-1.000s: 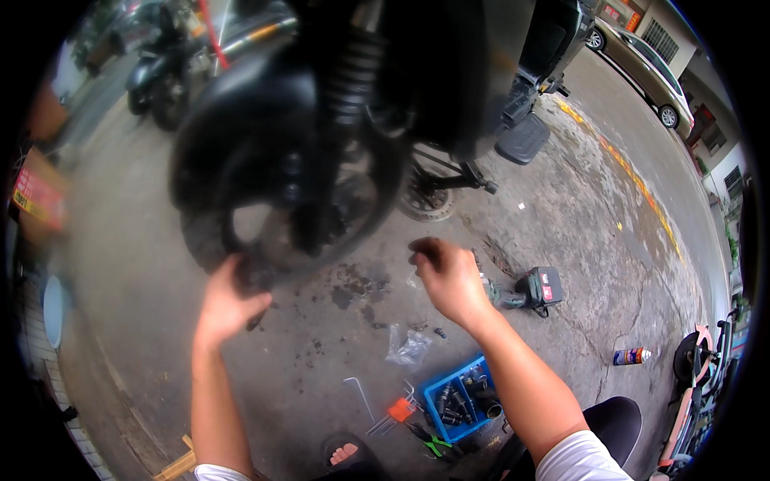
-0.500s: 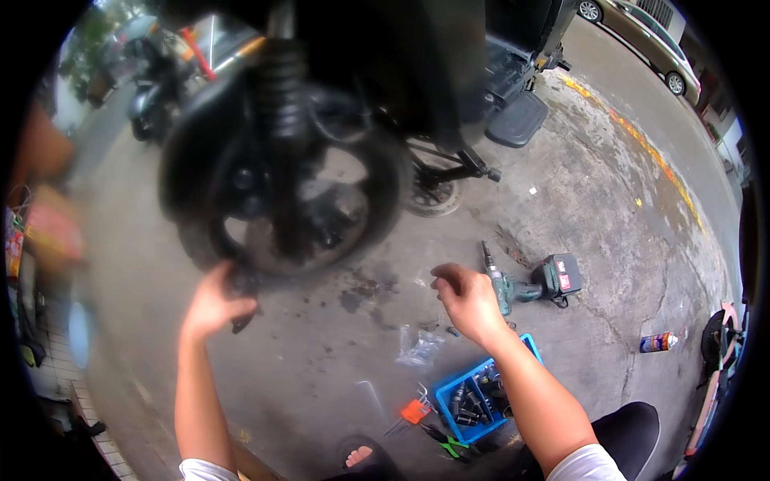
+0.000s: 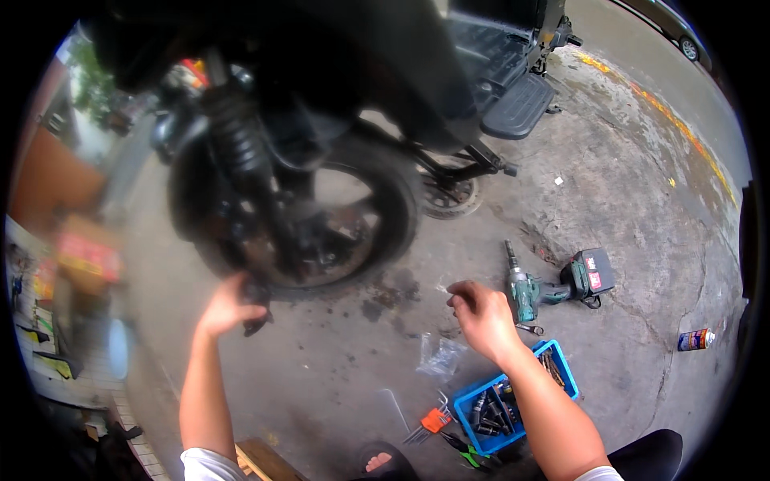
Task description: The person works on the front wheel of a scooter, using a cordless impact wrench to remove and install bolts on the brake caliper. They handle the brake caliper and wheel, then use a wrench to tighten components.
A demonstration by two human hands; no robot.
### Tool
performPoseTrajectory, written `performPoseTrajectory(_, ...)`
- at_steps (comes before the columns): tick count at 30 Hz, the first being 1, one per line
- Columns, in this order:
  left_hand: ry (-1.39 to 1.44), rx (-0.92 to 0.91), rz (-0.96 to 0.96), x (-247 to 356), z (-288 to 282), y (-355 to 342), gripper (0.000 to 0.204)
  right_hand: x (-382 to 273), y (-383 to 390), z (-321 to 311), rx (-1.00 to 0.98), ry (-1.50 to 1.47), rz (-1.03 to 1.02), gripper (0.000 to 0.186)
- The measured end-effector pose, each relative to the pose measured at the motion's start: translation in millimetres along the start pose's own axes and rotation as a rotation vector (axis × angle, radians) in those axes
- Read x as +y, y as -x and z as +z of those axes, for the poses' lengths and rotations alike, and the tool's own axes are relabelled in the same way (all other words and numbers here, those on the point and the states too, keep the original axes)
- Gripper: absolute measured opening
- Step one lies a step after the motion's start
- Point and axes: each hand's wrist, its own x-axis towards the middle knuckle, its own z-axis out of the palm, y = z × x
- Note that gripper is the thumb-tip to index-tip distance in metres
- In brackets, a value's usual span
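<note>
A black scooter's front wheel stands under its dark fork. Just below the tyre, at the left, my left hand is closed round a small dark part, blurred and half hidden by the fingers. My right hand hovers over the ground to the right of the wheel, fingers curled together; whatever it holds, if anything, is hidden. A green cordless impact wrench with a black battery lies right of that hand, and a small spanner beside it.
Under my right forearm sits a blue tray of sockets and bits. Near it lie a clear plastic bag, orange-held hex keys and green-handled pliers. A spray can lies at right, a cardboard box at left.
The view has shifted, so the ground tools appear farther right and the parked car is mostly out of frame. Both hands keep about the same pose; the left still grips the dark part.
</note>
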Motion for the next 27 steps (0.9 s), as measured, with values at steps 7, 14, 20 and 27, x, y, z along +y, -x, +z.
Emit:
performPoseTrajectory(7,-0.017,-0.075,-0.067,-0.9,-4.3,-10.6,0.105,18.1,7.3,-12.5,-0.014,-0.033,0.047,0.023)
performPoseTrajectory(14,-0.055,-0.065,-0.094,4.9,-7.0,-15.2,0.105,24.5,8.8,-17.9,-0.016,-0.091,0.070,0.022)
performPoseTrajectory(20,-0.069,-0.059,-0.066,12.2,-8.6,-17.9,0.104,27.2,9.9,-18.5,-0.035,-0.064,0.041,0.024)
performPoseTrajectory(27,-0.011,-0.079,-0.063,-2.3,-11.6,-25.5,0.105,31.0,10.3,-14.3,-0.045,-0.058,0.028,0.024)
